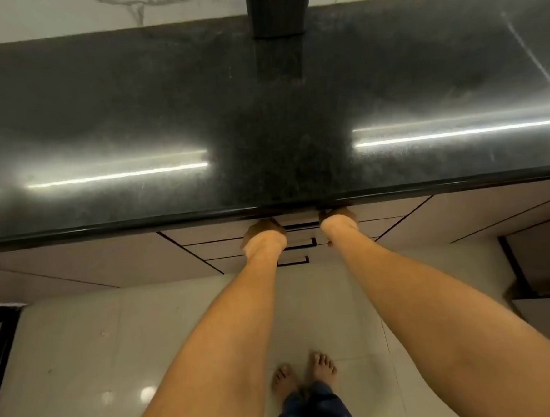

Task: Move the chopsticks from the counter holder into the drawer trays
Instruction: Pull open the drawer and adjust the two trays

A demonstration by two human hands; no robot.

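Holder: standing at the back of the counter.
Left hand: I am reaching under the counter lip; grip I cannot tell.
Right hand: likewise, fingers hidden.

The dark ribbed holder stands upright at the far middle of the counter, its top out of frame, and the pale, black-handled drawers stack beneath the near edge.

We count: 1 dark holder | 1 black counter | 3 drawer handles we can see | 2 hands – left hand, right hand | 2 bare feet
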